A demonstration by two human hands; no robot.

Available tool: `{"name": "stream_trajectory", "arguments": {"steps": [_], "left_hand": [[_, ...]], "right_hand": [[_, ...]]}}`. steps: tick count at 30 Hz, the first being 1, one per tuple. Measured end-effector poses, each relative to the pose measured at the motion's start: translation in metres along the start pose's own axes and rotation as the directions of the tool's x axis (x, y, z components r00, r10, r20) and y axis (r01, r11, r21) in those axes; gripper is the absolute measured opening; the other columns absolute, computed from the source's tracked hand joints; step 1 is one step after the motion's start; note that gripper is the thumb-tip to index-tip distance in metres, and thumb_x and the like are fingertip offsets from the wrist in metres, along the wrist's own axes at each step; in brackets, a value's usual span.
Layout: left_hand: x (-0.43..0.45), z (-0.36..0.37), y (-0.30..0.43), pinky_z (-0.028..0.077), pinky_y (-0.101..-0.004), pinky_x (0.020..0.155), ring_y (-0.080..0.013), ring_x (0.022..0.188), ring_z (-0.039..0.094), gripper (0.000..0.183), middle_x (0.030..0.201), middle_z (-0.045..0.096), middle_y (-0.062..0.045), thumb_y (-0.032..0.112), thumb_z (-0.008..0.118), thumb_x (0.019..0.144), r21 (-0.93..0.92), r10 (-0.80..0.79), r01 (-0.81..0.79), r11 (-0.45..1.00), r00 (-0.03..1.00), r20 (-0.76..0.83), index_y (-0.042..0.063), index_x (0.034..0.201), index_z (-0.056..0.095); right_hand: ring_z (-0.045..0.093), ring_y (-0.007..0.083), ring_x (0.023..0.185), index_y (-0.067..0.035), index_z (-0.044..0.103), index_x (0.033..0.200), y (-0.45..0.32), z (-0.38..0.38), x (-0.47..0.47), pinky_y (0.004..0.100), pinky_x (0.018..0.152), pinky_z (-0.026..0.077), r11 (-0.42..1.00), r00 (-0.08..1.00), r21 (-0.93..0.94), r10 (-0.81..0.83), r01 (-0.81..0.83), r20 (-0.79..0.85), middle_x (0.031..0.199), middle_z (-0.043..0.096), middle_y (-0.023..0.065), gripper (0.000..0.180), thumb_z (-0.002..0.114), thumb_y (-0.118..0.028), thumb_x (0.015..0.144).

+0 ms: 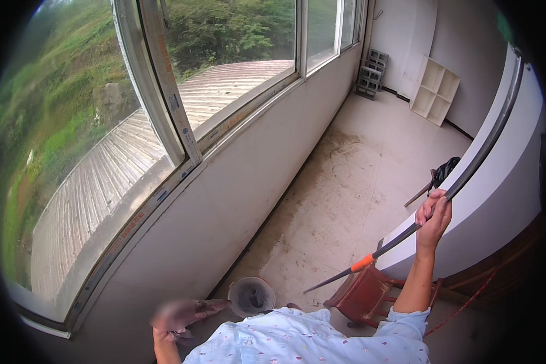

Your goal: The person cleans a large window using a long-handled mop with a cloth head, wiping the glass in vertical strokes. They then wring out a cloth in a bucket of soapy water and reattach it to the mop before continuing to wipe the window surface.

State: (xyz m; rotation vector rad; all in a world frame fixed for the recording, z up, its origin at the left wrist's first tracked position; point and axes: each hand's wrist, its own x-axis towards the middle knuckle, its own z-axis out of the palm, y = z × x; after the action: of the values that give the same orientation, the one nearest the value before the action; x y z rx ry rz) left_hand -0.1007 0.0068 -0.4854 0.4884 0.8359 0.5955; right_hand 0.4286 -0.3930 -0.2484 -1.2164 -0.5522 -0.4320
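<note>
My right hand [433, 220] grips a long dark pole [402, 234] with an orange band near its lower, tapered end. The pole runs up toward the top right, where something green shows at its far end. At the lower left, my left hand [166, 334] is bent around a pale crumpled thing, perhaps a cloth; a blurred patch hides part of the hand. A whitish bucket [231, 298] with a dark inside stands on the floor, to the right of that hand. Below the pole's lower end is a red-brown wooden chair [361, 295].
A sliding window frame [182, 141] and low wall run along the left. Gray hollow blocks [369, 77] and a white shelf unit [435, 89] stand at the far end. A black bag [445, 170] lies by the right partition. The tiled floor [341, 191] is stained.
</note>
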Motion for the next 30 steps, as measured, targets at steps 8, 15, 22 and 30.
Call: {"name": "stream_trajectory", "arguments": {"steps": [8,15,22,30], "left_hand": [[-0.048,0.004,-0.009,0.053,-0.0345,0.076,-0.0279,0.095,0.063,0.043,0.110,0.062,-0.020,0.026,0.054,0.084,0.048,0.090,-0.090,0.995,0.996,-0.012,-0.006,0.112,0.056],[-0.124,0.022,-0.024,0.050,-0.0313,0.078,-0.0265,0.099,0.061,0.049,0.114,0.059,-0.020,0.031,0.057,0.081,0.196,0.221,-0.217,0.956,0.975,0.003,-0.006,0.114,0.055],[-0.162,0.025,-0.039,0.048,-0.0282,0.080,-0.0251,0.102,0.059,0.056,0.119,0.057,-0.021,0.036,0.059,0.079,0.362,0.366,-0.324,0.874,0.929,-0.051,-0.005,0.116,0.054],[-0.167,0.011,-0.050,0.048,-0.0282,0.060,-0.0212,0.074,0.059,0.044,0.098,0.064,-0.016,0.028,0.051,0.086,0.143,0.425,-0.404,0.904,0.888,-0.175,-0.003,0.118,0.054]], "right_hand": [[0.032,0.0030,0.045,-0.005,0.048,0.092,0.062,0.107,-0.009,0.0191,0.040,0.029,0.971,0.825,0.035,0.180,-0.235,0.536,0.058,0.035,-0.0051,0.035,0.044,-0.039,0.099],[0.042,0.0056,0.047,-0.005,0.048,0.089,0.116,0.185,-0.039,0.0211,0.045,0.036,0.944,0.666,-0.026,0.252,-0.330,0.702,0.057,0.041,-0.0029,0.033,0.049,-0.037,0.098],[0.052,0.0091,0.054,-0.004,0.052,0.080,0.183,0.247,-0.060,0.0255,0.052,0.044,0.964,0.605,-0.151,0.256,-0.220,0.754,0.059,0.053,0.0012,0.030,0.051,-0.029,0.097],[0.063,0.0179,0.062,-0.001,0.053,0.083,0.205,0.277,-0.089,0.0316,0.060,0.050,0.937,0.611,-0.345,0.242,0.054,0.754,0.066,0.063,0.0082,0.026,0.052,-0.024,0.094]]}}
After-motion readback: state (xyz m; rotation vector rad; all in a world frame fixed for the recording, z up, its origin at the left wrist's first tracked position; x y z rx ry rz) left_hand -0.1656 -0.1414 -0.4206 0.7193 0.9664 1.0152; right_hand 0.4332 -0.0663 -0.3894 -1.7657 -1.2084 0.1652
